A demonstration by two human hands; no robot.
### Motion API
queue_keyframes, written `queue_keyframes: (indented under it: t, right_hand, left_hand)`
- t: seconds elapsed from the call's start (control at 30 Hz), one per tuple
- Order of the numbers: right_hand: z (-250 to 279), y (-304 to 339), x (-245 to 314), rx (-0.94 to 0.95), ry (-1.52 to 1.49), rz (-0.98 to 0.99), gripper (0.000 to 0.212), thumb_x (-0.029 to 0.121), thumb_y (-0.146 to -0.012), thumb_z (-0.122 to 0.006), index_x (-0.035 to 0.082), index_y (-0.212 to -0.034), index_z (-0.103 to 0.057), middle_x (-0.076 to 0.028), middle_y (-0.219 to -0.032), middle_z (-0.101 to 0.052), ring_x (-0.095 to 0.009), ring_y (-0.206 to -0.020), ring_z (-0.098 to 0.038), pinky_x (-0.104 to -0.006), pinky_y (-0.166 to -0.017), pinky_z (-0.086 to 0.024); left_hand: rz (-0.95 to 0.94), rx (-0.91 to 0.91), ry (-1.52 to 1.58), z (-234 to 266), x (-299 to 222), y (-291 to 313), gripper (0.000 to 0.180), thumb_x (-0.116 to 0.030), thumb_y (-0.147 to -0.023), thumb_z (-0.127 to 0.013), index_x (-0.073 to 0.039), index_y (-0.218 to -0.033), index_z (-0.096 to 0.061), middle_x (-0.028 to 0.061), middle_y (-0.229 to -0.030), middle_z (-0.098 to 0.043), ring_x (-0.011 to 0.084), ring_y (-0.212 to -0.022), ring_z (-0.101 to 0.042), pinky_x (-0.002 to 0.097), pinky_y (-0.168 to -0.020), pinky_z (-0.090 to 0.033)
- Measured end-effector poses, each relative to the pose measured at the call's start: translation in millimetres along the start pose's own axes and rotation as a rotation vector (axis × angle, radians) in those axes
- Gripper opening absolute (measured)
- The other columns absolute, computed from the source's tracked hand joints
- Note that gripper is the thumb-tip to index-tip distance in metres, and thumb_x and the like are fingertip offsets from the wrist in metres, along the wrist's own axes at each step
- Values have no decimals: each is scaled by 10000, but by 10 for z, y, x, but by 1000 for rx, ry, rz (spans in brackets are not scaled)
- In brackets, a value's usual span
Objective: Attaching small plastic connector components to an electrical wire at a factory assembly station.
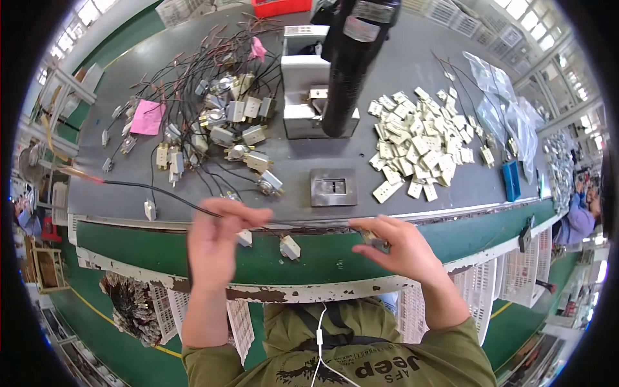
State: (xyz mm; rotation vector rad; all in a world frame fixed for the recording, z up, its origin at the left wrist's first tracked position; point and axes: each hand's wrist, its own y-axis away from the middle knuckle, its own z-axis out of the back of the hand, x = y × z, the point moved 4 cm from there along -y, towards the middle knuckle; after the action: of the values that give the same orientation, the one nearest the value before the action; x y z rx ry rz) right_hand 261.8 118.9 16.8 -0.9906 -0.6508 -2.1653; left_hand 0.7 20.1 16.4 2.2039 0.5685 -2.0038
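On the worktable (374, 39), a press (351, 71) stands centrally, with a fixture block (322, 197) before it; a tangle of corded connectors (235, 111) lies to its left, a heap of casings (422, 142) to its right, and plastic bags (519, 119) farther right. In front, a cord (155, 188) extends from the left past the left hand (219, 242) to the right hand (406, 248).
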Motion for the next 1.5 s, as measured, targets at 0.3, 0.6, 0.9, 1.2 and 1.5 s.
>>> queue_keyframes:
  t: [0.3,0.6,0.9,1.2,1.5]
  right_hand:
    - [17,43,-93,-319,176,235,607,54,-728,-772,129,-1299,-580,-88,-936,-613,-239,-778,-577,-341,-699,-484]
    - [-128,-95,86,-288,71,364,525,10,-706,-770,62,-1203,-609,-118,-1098,-654,-284,-956,-641,-352,-784,-523]
    - [-355,-123,75,-273,-29,239,463,120,-751,-776,64,-1182,-616,-126,-1032,-678,-283,-872,-667,-362,-747,-530]
    - [-356,-147,192,-264,-18,333,477,67,-715,-773,57,-1167,-622,-110,-1035,-620,-292,-899,-621,-371,-750,-512]
    - [-355,-151,226,-281,-35,380,485,40,-733,-747,65,-1197,-609,-106,-1045,-618,-292,-913,-623,-369,-742,-519]
  left_hand:
    - [-65,-389,489,500,29,-68,254,-233,-1040,-393,-66,-1225,-437,138,-1016,-651,291,-985,-662,399,-860,-556]
    - [201,223,280,-186,350,51,395,-238,-994,-516,-42,-1311,-384,224,-1220,-558,312,-1174,-559,427,-1005,-462]
    - [182,332,116,-491,394,127,623,-10,-836,-697,-32,-1346,-340,155,-1293,-515,241,-1208,-522,372,-1039,-414]
    - [157,289,-156,-587,417,203,467,-4,-816,-715,-4,-1227,-496,109,-1260,-525,211,-1137,-568,331,-971,-480]
    - [74,255,-301,-616,331,231,462,6,-796,-727,-1,-1210,-521,122,-1200,-555,225,-1080,-595,330,-925,-503]
